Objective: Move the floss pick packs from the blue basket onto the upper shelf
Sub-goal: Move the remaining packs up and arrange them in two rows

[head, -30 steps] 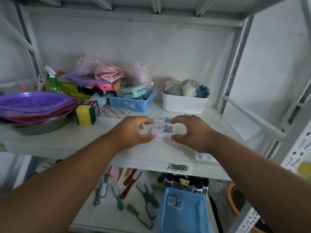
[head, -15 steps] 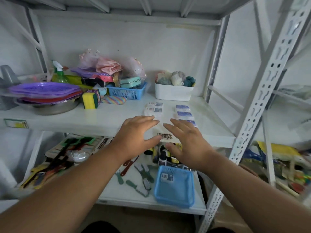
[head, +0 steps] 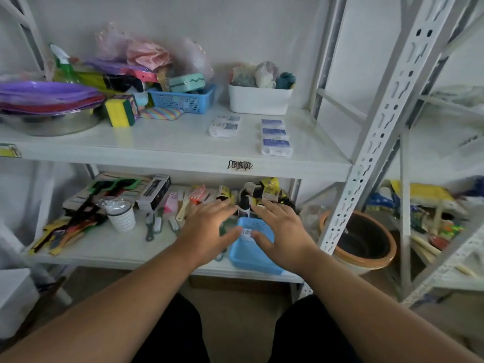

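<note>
the upper shelf [head: 162, 150] is already carrying five floss pick packs: a column of three [head: 276, 137] lying near its right front edge and a pair [head: 224, 126] sitting just to the left of them, in front of the white bin [head: 259, 102]. on the lower shelf [head: 125, 248], the blue basket [head: 252, 251] is holding at least one remaining pack [head: 247, 233], visible between the thumbs; the rest of the basket floor is partly hidden. the left hand [head: 209, 233] and right hand [head: 281, 235] are hovering over the basket, fingers spread and gripping nothing. judged from this, most of the transfer is done and one pack is awaiting pickup.
</note>
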